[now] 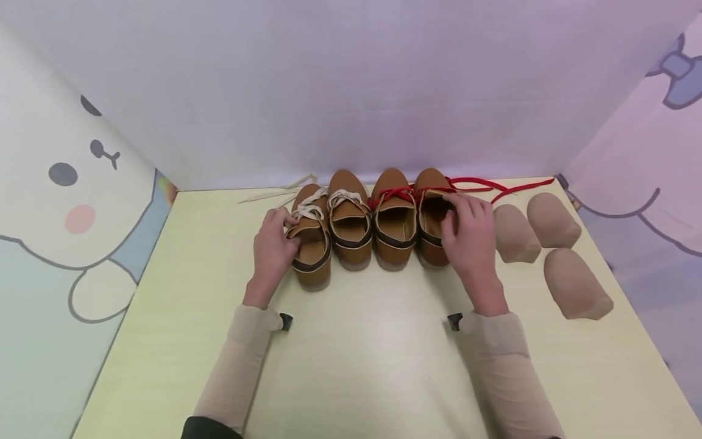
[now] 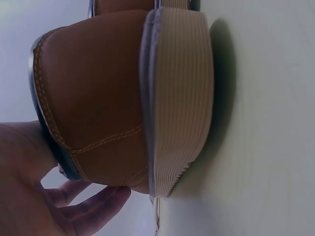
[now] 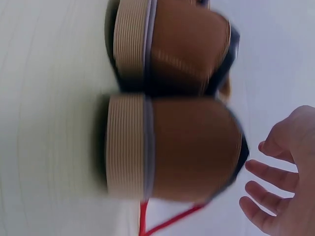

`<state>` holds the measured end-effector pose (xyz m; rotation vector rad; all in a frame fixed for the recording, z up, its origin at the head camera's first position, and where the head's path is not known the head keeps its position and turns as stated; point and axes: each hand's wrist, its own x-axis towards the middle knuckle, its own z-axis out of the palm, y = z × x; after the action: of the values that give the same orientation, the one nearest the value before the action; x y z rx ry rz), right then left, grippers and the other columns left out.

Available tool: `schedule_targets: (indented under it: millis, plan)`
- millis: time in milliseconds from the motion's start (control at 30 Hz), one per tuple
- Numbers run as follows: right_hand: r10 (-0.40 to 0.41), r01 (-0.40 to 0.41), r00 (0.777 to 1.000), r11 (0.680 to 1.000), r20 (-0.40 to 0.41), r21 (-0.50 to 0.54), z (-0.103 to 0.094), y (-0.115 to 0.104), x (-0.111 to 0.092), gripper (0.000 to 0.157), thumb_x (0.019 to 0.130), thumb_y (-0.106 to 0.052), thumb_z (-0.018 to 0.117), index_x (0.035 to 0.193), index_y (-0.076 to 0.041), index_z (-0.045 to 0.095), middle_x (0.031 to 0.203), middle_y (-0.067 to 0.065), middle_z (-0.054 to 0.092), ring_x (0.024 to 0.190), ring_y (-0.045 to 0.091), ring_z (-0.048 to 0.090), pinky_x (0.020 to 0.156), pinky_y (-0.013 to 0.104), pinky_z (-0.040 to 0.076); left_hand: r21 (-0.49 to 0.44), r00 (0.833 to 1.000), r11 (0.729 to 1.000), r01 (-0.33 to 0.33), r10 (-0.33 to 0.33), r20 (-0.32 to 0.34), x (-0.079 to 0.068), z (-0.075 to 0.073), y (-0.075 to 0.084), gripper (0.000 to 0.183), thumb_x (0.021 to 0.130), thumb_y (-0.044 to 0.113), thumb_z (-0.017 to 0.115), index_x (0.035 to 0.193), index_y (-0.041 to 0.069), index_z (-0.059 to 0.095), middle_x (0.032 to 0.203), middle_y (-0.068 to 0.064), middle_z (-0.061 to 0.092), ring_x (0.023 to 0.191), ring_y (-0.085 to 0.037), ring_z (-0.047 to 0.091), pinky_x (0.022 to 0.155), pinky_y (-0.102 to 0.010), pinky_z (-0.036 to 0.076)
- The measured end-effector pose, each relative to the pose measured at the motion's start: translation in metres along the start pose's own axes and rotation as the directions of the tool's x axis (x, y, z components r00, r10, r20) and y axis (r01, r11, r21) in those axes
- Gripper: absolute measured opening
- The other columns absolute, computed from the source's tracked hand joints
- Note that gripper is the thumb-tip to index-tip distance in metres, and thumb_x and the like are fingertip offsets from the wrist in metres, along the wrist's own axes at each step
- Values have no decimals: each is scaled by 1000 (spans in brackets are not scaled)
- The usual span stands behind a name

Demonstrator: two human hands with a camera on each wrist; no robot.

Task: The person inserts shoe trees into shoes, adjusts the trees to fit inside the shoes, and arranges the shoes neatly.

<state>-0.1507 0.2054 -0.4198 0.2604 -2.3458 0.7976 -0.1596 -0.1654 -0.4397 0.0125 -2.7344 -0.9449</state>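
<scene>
Four brown shoes stand in a row, toes toward the back wall. My left hand [image 1: 272, 244] grips the side of the leftmost shoe [image 1: 312, 277], which has white laces and sits slightly nearer me than the others. In the left wrist view, the thumb goes over the collar of this shoe [image 2: 98, 93] and the fingers lie along its outer side. My right hand [image 1: 470, 235] is over the rightmost shoe [image 1: 431, 178], a red-laced one. In the right wrist view, its fingers [image 3: 268, 174] are loosely bent beside the heel collar, holding nothing.
Between them stand another white-laced shoe [image 1: 347, 180] and another red-laced shoe [image 1: 391, 180]. Three tan rounded blocks [image 1: 578, 283] lie on the table [image 1: 356, 353] at the right. A loose red lace [image 1: 521, 189] trails behind them, a pale lace [image 1: 269, 196] at back left. Fabric walls [image 1: 351, 79] enclose the table.
</scene>
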Motion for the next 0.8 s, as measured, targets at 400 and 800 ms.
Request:
schedule_targets:
  millis: [400,800]
  plan:
    - [273,-247,951,953,142,-177,-38,56,0,34,100,-13,56,130,-1,65,134,30,62,131,52,49,109,68,34,-28,998,1000,-11,13,56,-1,-9,7,30,86,-5,71,111,8,62,121,-16,64,113,-37,66,84,-55,53]
    - [449,-401,860,888,242,-223,-63,103,-12,44,101,-25,53,141,-7,60,149,34,48,137,62,36,113,73,22,-73,994,995,-66,71,78,-7,-17,24,28,96,9,69,122,11,63,133,-11,65,123,-33,63,101,-54,51]
